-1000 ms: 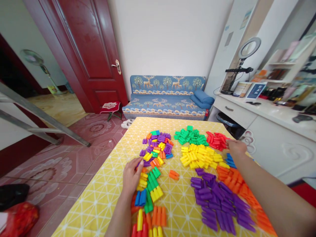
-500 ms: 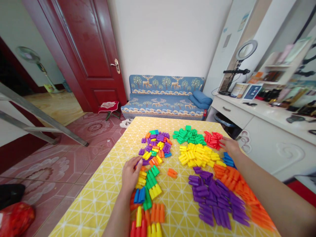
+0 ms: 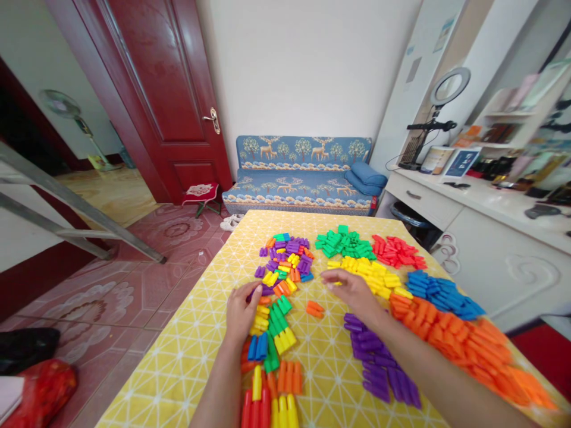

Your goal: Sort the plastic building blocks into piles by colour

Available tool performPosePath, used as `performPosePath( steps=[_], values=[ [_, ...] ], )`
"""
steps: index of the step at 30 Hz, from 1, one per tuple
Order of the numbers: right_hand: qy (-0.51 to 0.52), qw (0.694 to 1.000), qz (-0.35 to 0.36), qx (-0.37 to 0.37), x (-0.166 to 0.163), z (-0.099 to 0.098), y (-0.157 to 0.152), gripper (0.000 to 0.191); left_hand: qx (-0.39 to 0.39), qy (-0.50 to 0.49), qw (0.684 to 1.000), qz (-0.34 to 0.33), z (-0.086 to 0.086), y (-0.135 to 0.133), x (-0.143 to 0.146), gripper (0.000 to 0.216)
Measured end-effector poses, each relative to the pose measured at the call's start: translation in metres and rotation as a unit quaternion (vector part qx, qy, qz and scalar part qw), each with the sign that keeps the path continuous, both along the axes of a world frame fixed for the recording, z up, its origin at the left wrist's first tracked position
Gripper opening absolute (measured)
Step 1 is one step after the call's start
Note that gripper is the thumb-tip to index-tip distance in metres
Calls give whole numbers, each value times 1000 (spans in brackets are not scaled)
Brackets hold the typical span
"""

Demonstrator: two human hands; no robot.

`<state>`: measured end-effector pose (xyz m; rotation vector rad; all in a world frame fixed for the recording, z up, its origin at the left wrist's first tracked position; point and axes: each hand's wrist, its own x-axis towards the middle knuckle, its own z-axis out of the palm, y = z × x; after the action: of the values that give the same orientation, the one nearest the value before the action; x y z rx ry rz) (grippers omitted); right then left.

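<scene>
My left hand point(image 3: 242, 309) rests at the near-left edge of a pile of mixed-colour toy blocks point(image 3: 292, 246). Its fingers are loosely curved, thumb apart from them, and no held block shows. Over the table's middle, my right hand point(image 3: 350, 291) reaches left with fingers apart and nothing visible in them. It hovers by the yellow blocks point(image 3: 379, 276) and covers some. A lone orange block point(image 3: 314, 309) lies between the hands. Beside my left forearm are green blocks point(image 3: 279, 315), a blue block point(image 3: 257, 348) and orange blocks point(image 3: 289, 377). My right forearm partly hides the purple blocks point(image 3: 370, 356).
Sorted piles of green blocks point(image 3: 343, 242), red blocks point(image 3: 397, 252), blue blocks point(image 3: 439, 292) and orange blocks point(image 3: 464, 342) lie on the yellow tablecloth point(image 3: 178, 356). A sofa point(image 3: 289, 178) stands behind the table, a white dresser point(image 3: 499, 249) at right, a metal ladder point(image 3: 89, 214) at left.
My right hand has moved left from the red blocks to the table's middle, uncovering the blue and red piles. My left hand stays in nearly the same place.
</scene>
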<state>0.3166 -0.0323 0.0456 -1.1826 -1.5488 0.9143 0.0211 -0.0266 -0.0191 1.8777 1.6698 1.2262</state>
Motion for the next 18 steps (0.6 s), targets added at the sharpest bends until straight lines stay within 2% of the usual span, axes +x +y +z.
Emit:
performPosePath(
  steps=[2, 3, 5, 7, 10, 12, 15, 18],
  values=[
    [-49, 996, 55, 44, -42, -10, -25, 22, -9, -23, 1000, -1, -2, 0, 0, 39],
    [-71, 994, 59, 59, -60, -15, -34, 28, -11, -40, 999, -4, -3, 0, 0, 39],
    [-119, 991, 30, 60, -87, -27, -44, 39, -17, -77, 997, -14, -4, 0, -1, 41],
    [-169, 985, -17, 30, -107, -35, -46, 51, -25, -110, 993, -23, -4, 1, 0, 41],
    [-225, 971, -75, -22, -127, -42, -40, 69, -38, -139, 989, -33, -1, 0, 2, 41],
    [-222, 969, -101, -42, -135, -44, -36, 74, -39, -147, 987, -45, 2, -1, 5, 40],
    [-177, 976, -104, -66, -139, -46, -33, 64, -28, -144, 986, -76, 8, -2, 8, 37],
    [-88, 986, -100, -98, -133, -47, -35, 36, -7, -130, 986, -106, 14, -3, 10, 34]
  ],
)
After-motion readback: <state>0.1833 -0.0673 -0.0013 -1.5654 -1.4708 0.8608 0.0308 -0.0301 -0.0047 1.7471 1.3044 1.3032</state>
